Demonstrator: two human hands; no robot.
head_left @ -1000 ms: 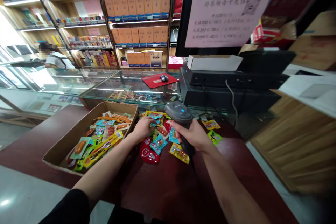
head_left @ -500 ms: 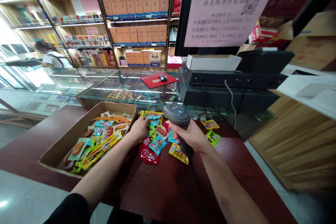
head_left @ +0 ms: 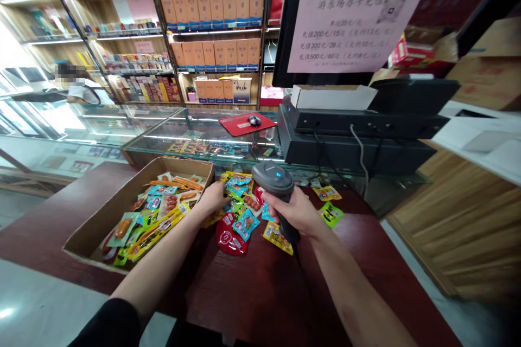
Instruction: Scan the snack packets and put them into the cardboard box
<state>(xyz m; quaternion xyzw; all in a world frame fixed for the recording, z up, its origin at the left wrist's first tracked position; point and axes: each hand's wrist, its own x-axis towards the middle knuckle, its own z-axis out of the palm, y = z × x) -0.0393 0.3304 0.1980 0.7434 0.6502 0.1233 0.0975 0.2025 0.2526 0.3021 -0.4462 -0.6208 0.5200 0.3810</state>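
Your right hand [head_left: 300,212], at the centre of the frame, has its grip closed around the handle of the dark barcode scanner [head_left: 272,178]. The scanner is upright above the desk [head_left: 244,298], its head towards the top of the frame and a blue light lit on top.

Your left hand [head_left: 212,199] is just left of centre, at the left edge of the snack pile [head_left: 240,187]. Its fingertips are partly hidden, so I cannot tell whether that grip is holding a packet.

Below the pile, a red packet [head_left: 229,237] lies against a blue packet [head_left: 246,224]. A yellow packet [head_left: 278,237] lies just below the scanner, and a green packet [head_left: 330,214] is to the right of your right hand.

On the left of the frame, the open cardboard box [head_left: 91,217] holds wrapped sausages and packets. Above centre, a mouse [head_left: 254,120] rests on a red mat [head_left: 234,125] on the glass case [head_left: 163,138]. A pink notice [head_left: 350,24] hangs at upper right; a person [head_left: 83,91] is at upper left.
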